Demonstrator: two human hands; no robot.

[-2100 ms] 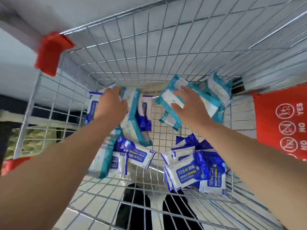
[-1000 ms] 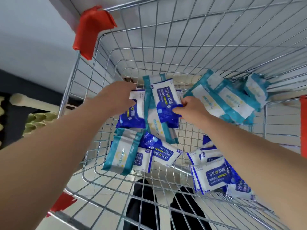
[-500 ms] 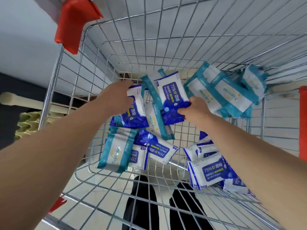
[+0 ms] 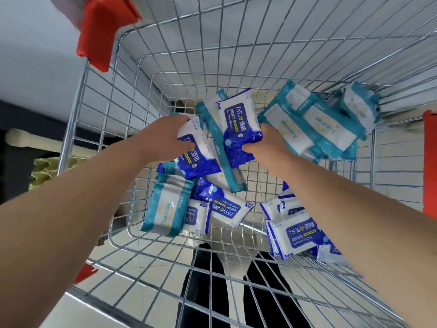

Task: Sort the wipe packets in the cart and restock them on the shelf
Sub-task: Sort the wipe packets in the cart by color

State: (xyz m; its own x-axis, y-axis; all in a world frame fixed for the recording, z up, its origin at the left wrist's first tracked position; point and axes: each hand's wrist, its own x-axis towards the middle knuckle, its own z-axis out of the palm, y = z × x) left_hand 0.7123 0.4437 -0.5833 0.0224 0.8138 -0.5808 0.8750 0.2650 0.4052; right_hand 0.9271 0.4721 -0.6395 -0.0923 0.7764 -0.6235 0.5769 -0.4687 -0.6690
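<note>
We are mid-sort, with both hands down in the cart (image 4: 212, 55). Our left hand (image 4: 163, 138) grips a blue packet (image 4: 196, 159) by its white end, fingers curled over the top and thumb underneath. Our right hand (image 4: 264, 145) pinches a second blue packet (image 4: 238, 124) by its lower edge, holding it upright with the label towards us. A teal packet (image 4: 233, 179) leans between and behind the two. We cannot tell whether either hand holds it as well.

The sorting looks partly done. A teal heap (image 4: 314, 124) lies against the far right side, and a blue stack (image 4: 300, 233) stands on edge in the near right corner. A mixed bunch (image 4: 165, 207) of teal and blue packets lies on the cart floor at near left. No shelf is in view, so we judge that restocking has not begun.

Next, we think both blue packets should go to the blue stack at near right. That means carrying them back towards us over the wire floor and setting them on edge beside the others without toppling the row. The leaning teal packet may slip once its support goes. It then belongs on the teal heap, and the mixed bunch has yet to be split.
</note>
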